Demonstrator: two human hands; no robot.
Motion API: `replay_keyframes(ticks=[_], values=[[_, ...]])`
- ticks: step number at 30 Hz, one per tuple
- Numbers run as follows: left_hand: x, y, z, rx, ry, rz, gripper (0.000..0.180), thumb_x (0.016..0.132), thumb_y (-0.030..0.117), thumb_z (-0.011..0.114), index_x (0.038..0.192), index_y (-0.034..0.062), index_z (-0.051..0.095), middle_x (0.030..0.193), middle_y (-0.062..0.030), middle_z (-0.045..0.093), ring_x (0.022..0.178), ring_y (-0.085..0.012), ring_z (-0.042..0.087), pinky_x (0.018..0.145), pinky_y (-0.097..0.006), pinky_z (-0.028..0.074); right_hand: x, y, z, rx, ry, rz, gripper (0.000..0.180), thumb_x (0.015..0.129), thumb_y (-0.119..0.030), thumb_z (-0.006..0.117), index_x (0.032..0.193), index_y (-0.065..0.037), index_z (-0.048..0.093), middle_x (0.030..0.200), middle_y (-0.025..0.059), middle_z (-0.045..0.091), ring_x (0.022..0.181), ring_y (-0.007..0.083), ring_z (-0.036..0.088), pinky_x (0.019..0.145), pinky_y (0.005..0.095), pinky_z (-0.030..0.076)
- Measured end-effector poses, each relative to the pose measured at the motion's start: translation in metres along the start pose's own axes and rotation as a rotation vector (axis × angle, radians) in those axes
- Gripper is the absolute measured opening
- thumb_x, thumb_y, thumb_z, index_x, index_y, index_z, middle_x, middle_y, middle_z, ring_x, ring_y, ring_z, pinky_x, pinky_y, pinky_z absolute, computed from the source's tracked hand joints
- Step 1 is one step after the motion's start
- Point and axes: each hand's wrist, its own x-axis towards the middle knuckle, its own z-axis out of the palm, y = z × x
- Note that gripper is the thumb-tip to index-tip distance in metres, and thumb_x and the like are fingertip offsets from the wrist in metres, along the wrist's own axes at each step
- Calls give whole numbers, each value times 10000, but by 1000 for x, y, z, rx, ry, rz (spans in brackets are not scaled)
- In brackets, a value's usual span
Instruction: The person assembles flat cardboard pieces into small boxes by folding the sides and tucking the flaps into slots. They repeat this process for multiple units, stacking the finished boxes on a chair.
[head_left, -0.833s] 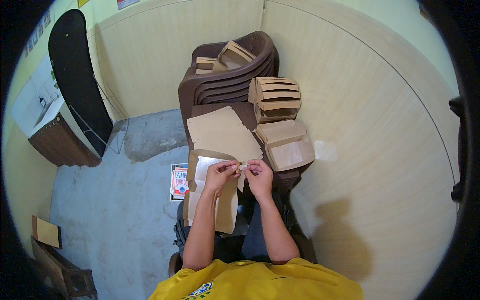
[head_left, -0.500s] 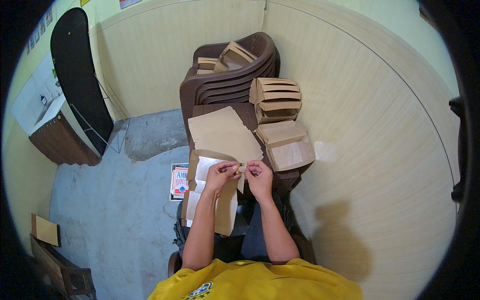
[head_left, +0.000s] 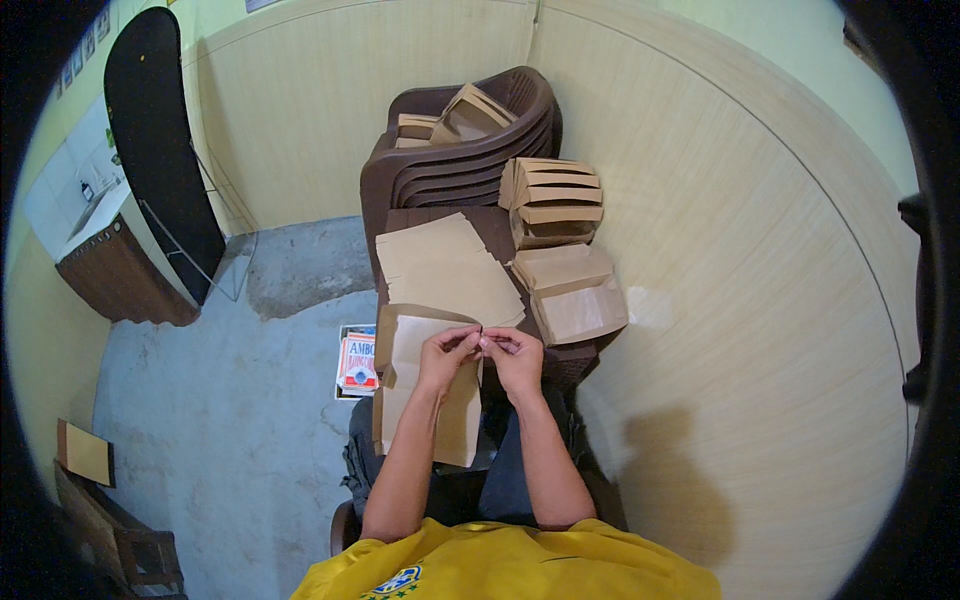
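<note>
Our left hand (head_left: 447,352) and right hand (head_left: 515,356) meet fingertip to fingertip at the top right corner of a half-made brown paper bag (head_left: 425,385), both pinching its edge; the bag hangs from that pinch over our lap, its lower end reaching toward our knees. We judge that we are mid-fold — working a flap or seam at the bag's mouth — and the next move seems to call for a firm crease run along that edge while the other hand keeps the sheet from sliding. Just beyond the hands lies a stack of flat sheets (head_left: 447,268) on a dark table (head_left: 498,228), with finished bags (head_left: 572,295) beside it on the right and a taller pile (head_left: 553,198) behind. Further off stand stacked chairs (head_left: 455,165) with more paper on the seat. What we cannot make out — whether glue is on the flap, since our fingers cover the very spot; the table's front edge is hidden by the sheets and our hands, and a small printed box (head_left: 357,361) on the floor is half covered by the bag.
</note>
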Motion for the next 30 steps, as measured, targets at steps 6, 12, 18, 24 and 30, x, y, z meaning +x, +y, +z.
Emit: replay_keyframes(ticks=[6,12,18,24,30], values=[[-1,-10,10,163,24,272,239,989,58,783,1219,-4,790,1161,-100,783,1062,-205,743,934,-315,621,2,9,-1,-173,33,-1,212,995,43,733,1199,99,752,1049,130,767,861,171,741,799,293,615],[-4,-7,12,526,280,410,215,957,95,814,1150,1,825,1106,-92,773,1002,-206,754,866,-298,623,-2,14,-2,-525,-69,-302,439,952,29,750,1385,-39,733,1079,86,679,905,155,691,832,269,578],[-10,14,2,526,74,335,277,995,180,784,1216,12,805,1113,-124,795,952,-198,774,872,-336,607,4,9,-15,-337,-122,-1,615,877,61,742,1469,-99,687,1203,162,745,1047,202,709,918,335,593],[-49,14,13,1093,116,415,468,758,346,958,1070,34,802,1012,-128,774,931,-273,769,860,-408,609,17,15,-18,-207,216,-55,316,921,37,786,1232,58,735,1068,97,745,947,152,709,868,289,588],[-46,-13,35,865,263,423,281,864,195,876,1070,16,811,987,-163,795,888,-286,773,835,-392,605,14,26,-16,-153,242,-18,260,932,-77,843,1135,68,770,1003,129,782,914,167,738,828,313,591]])
